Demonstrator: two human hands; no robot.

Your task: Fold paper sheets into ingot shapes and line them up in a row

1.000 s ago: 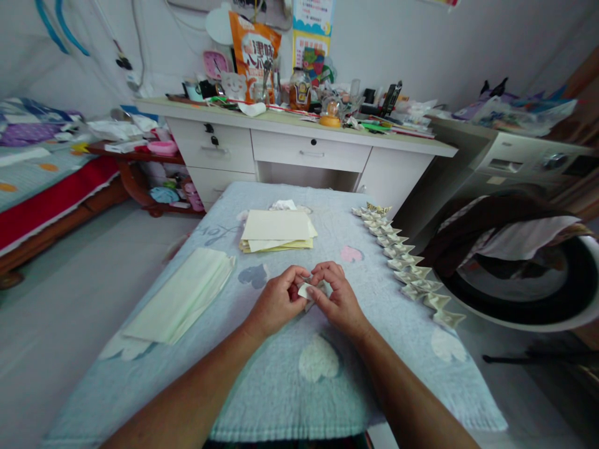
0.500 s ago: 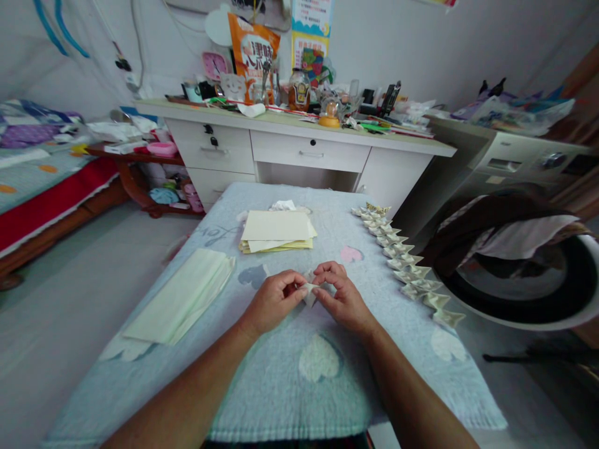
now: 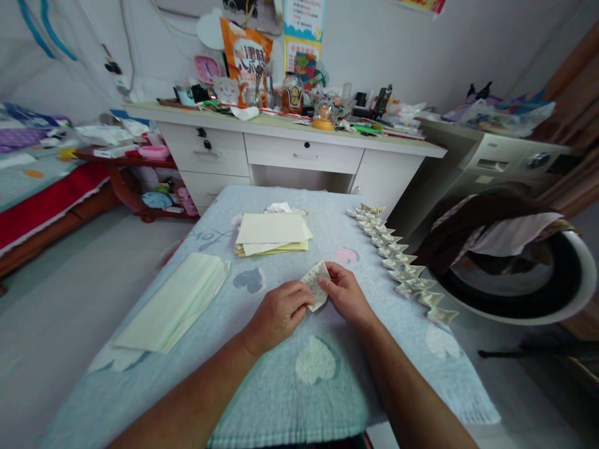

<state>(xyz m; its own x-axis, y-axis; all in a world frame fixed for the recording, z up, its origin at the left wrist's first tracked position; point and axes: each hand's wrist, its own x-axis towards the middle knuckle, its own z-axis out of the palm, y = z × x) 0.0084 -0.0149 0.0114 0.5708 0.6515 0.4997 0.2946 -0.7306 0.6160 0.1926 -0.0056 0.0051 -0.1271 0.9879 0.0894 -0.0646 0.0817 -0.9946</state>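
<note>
Between my two hands is a small folded paper [image 3: 316,284], pale with faint markings, tilted just above the cloth. My left hand [image 3: 281,310] pinches its lower left edge, fingers curled. On the other side, my right hand [image 3: 345,290] grips the right edge with the thumb lying across the front. Beyond my hands lies a stack of cream paper sheets [image 3: 270,228]. To the left, a pile of long pale green paper [image 3: 175,302] rests flat. A row of folded paper pieces [image 3: 393,249] runs along the right side of the table.
A blue cloth with heart patterns covers the table [image 3: 262,399]. Behind it stands a white desk [image 3: 299,146] crowded with jars, a clock and an orange snack bag [image 3: 246,59]. A washing machine [image 3: 496,162] with laundry hanging from its door is at the right, a bed [image 3: 42,187] at the left.
The paper has been turned and opened out, so a broader patterned face shows. My left hand has shifted down to its lower edge. The camera view has moved slightly.
</note>
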